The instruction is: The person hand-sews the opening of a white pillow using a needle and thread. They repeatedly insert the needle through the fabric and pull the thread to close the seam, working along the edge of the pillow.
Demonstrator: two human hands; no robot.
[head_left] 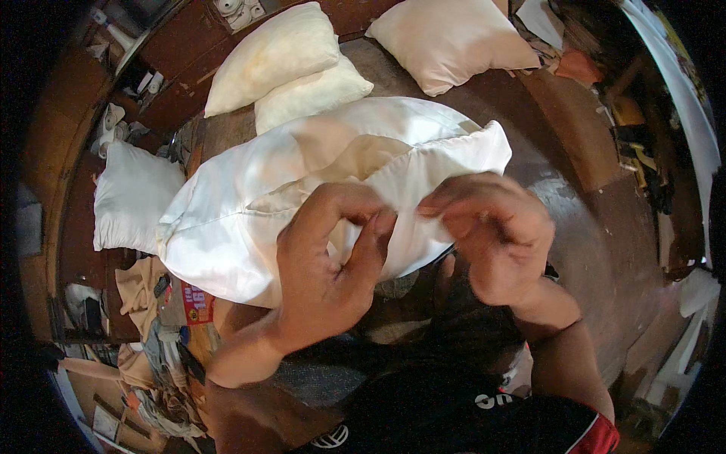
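A large white pillow (219, 242) lies across my lap. An open slit along its upper side shows cream-coloured filling or lining (344, 163). My left hand (329, 265) is raised in front of the pillow, with thumb and forefinger pinched together. Close beside it, my right hand (499, 234) also has its fingers closed in a pinch, slightly smeared by motion. The two sets of fingertips almost meet in front of the white cloth. Whatever they hold, perhaps something very thin, is too small to make out.
Two cream pillows (276, 57) overlap at the back, with a pinkish-white pillow (454, 41) to their right. A smaller white cushion (136, 197) sits at the left. Heaped clothes (162, 371) lie at lower left, and clutter lines the right side of the brown floor (597, 250).
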